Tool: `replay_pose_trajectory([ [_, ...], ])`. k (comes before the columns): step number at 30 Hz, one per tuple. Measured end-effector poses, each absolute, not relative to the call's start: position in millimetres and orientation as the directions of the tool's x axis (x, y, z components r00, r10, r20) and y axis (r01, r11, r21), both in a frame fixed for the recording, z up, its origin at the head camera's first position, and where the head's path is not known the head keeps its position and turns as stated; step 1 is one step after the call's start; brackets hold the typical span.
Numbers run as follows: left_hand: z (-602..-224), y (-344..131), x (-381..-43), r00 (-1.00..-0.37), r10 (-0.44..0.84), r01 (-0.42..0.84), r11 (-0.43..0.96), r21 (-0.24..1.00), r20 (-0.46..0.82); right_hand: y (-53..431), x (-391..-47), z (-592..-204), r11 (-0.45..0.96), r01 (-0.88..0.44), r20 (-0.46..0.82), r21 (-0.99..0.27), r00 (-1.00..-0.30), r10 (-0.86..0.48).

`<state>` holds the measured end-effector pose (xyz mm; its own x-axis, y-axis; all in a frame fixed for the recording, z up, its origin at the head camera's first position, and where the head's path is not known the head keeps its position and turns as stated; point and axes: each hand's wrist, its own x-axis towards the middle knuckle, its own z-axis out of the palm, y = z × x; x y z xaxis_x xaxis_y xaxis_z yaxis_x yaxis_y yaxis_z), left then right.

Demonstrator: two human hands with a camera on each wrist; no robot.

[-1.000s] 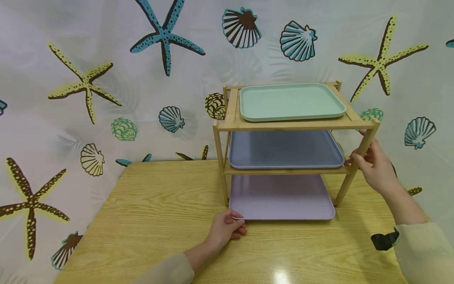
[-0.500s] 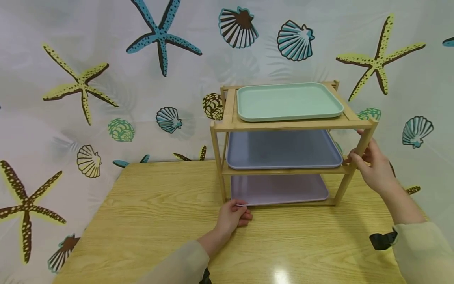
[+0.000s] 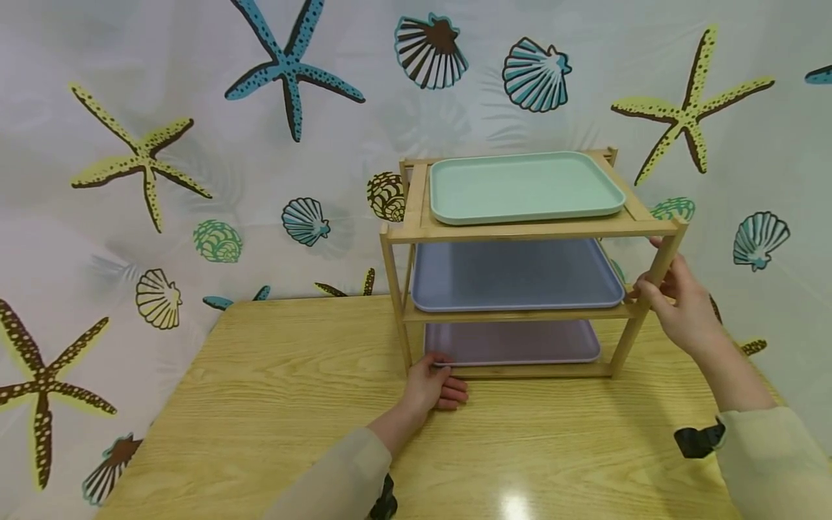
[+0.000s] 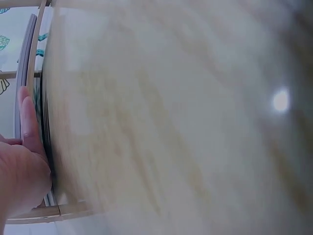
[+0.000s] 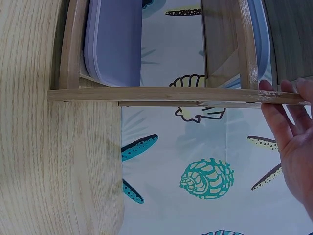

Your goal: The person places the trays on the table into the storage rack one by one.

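Observation:
A wooden three-tier rack (image 3: 533, 232) stands on the table, with one tray on each level. At the bottom level, my left hand (image 3: 425, 390) pinches the front left edge of the lilac tray (image 3: 513, 343), its lower fingers stretched out under the rim. In the left wrist view, this hand (image 4: 22, 171) lies along the tray's edge, partly cut off by the frame. My right hand (image 3: 685, 310) grips the rack's front right post (image 3: 656, 278); in the right wrist view, its fingers (image 5: 276, 122) wrap that post. A blue-grey tray (image 3: 513, 274) sits on the middle level.
A mint-green tray (image 3: 526, 188) lies on the rack's top. Behind the wooden table (image 3: 299, 361) hangs a white cloth (image 3: 351, 159) printed with starfish and shells. A dark strap (image 3: 698, 440) shows at the right sleeve.
The lilac tray has slid back into the rack's bottom level, its front edge now behind the lower front bar. My left hand moved forward with it; my right hand kept its grip on the post.

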<state>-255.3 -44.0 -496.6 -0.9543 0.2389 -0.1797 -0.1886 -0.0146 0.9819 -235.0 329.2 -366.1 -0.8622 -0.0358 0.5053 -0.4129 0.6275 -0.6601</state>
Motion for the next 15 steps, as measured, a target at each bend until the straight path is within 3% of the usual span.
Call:
replay_pose_trajectory([
  [7, -496.0, -46.5, -258.9, -0.951, 0.253, -0.186, -0.018, 0.982, -0.175, 330.1, -239.7, -367.0, 0.621, -0.406, 0.494, -0.670, -0.869, -0.035],
  [15, -488.9, -50.1, -251.3, -0.941, 0.328, -0.099, -0.036, 0.994, -0.082, 331.7, -242.8, -368.5, 0.643, -0.375, 0.483, -0.668, -0.875, -0.009],
])
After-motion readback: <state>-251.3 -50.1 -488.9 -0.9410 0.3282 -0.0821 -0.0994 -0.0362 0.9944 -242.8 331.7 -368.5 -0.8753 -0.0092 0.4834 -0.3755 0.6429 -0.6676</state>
